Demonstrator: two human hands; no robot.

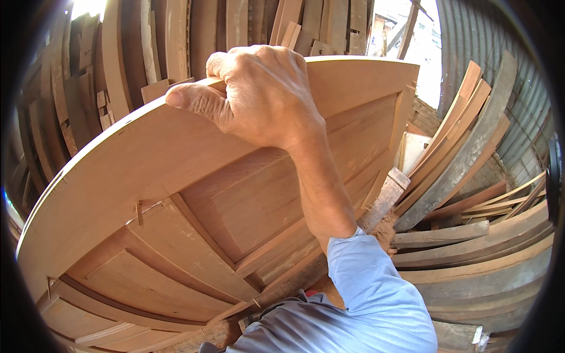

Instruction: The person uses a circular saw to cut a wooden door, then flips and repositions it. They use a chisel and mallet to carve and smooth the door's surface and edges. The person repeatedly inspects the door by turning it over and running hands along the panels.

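Note:
My right hand [256,94] grips the top edge of a large wooden panelled door [141,165], its fingers curled over the rim and its thumb pointing left along it. My forearm reaches up from the lower right in a light blue sleeve [371,282]. The door stands on edge, leaning across most of the view, with recessed panels and rails. Small thin pieces [139,212] stick out from its frame at several joints. My left hand is not in view.
Upright boards [120,70] line the back left. Curved and straight planks [459,135] lean at the right beside a corrugated metal wall [518,88], and more planks [477,282] lie stacked lower right. A pale worn wooden post [388,194] stands behind the door near some sawdust.

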